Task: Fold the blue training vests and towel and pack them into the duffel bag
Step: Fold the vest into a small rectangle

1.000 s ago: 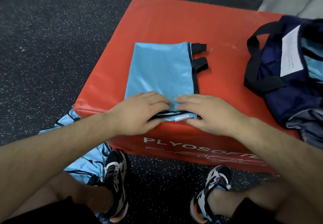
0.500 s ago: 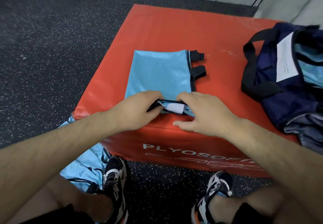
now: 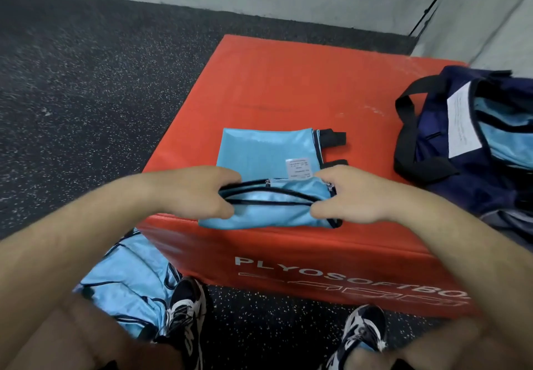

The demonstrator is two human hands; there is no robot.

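- The red foam box [image 3: 288, 87] is being used as the folding surface, presumably because it's flat and sits right in front of the knees. Speckled rubber floor [image 3: 86, 81] is seen all around it.
- The duffel bag [image 3: 438, 179] is parked on the box's right side, unzipped, with light blue fabric [image 3: 501, 144] visible inside. Some packing looks done already. It's probably put there so a folded piece can just be slid across.
- A heap of blue vest fabric [image 3: 127, 277] is lying on the floor beside the left shoe [image 3: 184, 309], below the box's near-left corner. It isn't folded yet, so the job is judged to be partway at best.
- One blue vest [image 3: 259, 150] is laid near the box's front edge, with black straps [image 3: 334, 138] sticking out to the right. Its near end is raised off the box and looks set to be folded over toward the far end.
- The left hand [image 3: 196, 193] is clamped on the raised edge's left corner, fingers curled over the top and thumb underneath.
- The right hand [image 3: 354, 196] is pinched onto the right corner the same way. One corner per hand is presumably held so the fold comes out square.
- A small white label [image 3: 298, 167] is showing on the vest between the hands.
- No towel can be picked out.
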